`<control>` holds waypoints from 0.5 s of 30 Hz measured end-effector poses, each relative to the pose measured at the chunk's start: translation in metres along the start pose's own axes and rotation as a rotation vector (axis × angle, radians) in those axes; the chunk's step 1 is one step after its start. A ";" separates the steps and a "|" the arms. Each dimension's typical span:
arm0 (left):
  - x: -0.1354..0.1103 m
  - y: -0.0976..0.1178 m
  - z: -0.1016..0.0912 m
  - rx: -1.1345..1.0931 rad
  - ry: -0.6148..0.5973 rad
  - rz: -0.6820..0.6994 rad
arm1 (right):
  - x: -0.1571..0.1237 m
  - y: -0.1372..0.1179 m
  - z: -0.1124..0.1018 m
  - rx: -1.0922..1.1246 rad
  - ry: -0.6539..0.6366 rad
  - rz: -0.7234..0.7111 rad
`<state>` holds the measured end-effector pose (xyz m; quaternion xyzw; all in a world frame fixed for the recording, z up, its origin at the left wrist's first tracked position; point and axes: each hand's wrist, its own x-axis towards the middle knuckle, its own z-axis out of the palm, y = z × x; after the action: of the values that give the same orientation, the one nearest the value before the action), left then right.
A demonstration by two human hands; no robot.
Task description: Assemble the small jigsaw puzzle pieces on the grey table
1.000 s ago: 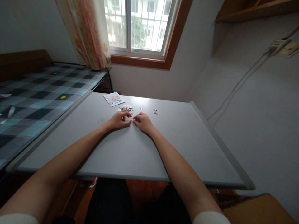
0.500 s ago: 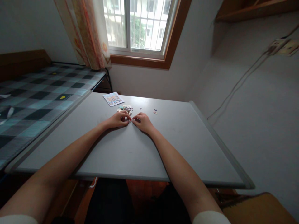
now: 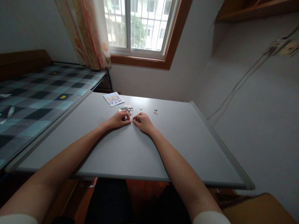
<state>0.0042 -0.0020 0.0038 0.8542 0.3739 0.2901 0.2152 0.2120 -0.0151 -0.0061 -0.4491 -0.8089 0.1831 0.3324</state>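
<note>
My left hand and my right hand rest on the table with their fingertips almost meeting. Between them is a small jigsaw puzzle piece, mostly covered by the fingers. Both hands are closed in a pinch at this spot; whether it is one piece or two joined is too small to tell. Just beyond my left hand lies a pile of loose puzzle pieces, partly hidden by its fingers. A single piece lies beyond my right hand, and a few more pieces lie to its right.
A square picture card lies at the back left of the grey-white table. To the left stands a bed with a checked cover. A window and curtain are behind. A cable hangs on the right wall.
The fingers of my left hand have shifted slightly to the right, toward my right hand, at the small piece. The pile, card and other pieces lie as before.
</note>
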 end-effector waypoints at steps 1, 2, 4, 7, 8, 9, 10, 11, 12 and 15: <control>0.000 0.001 0.000 0.007 0.003 -0.001 | 0.000 0.000 0.000 0.000 0.001 0.000; 0.000 0.002 0.000 0.011 0.006 -0.004 | 0.000 0.000 0.000 0.001 0.003 0.000; 0.000 0.004 0.000 0.018 0.016 -0.010 | 0.000 0.000 0.000 0.001 0.004 0.001; 0.000 0.007 -0.001 0.030 0.033 -0.013 | 0.000 0.001 0.001 -0.001 0.005 0.001; 0.000 0.007 -0.001 0.035 0.038 -0.013 | 0.000 0.001 0.001 -0.002 0.005 0.000; 0.000 0.007 -0.001 0.038 0.041 -0.011 | 0.000 0.001 0.001 -0.003 0.004 0.000; 0.000 0.007 -0.001 0.040 0.041 -0.012 | 0.000 0.001 0.001 -0.005 0.002 -0.001; 0.000 0.006 -0.001 0.040 0.039 -0.012 | 0.000 0.001 0.001 -0.006 0.000 -0.001; 0.001 0.005 0.000 0.039 0.036 -0.014 | 0.000 0.001 0.001 -0.008 -0.002 0.000; 0.001 0.003 0.001 0.028 0.026 -0.020 | 0.000 0.001 0.000 -0.012 -0.003 -0.002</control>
<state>0.0068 -0.0031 0.0052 0.8496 0.3890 0.2938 0.2011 0.2121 -0.0151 -0.0069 -0.4498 -0.8110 0.1787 0.3287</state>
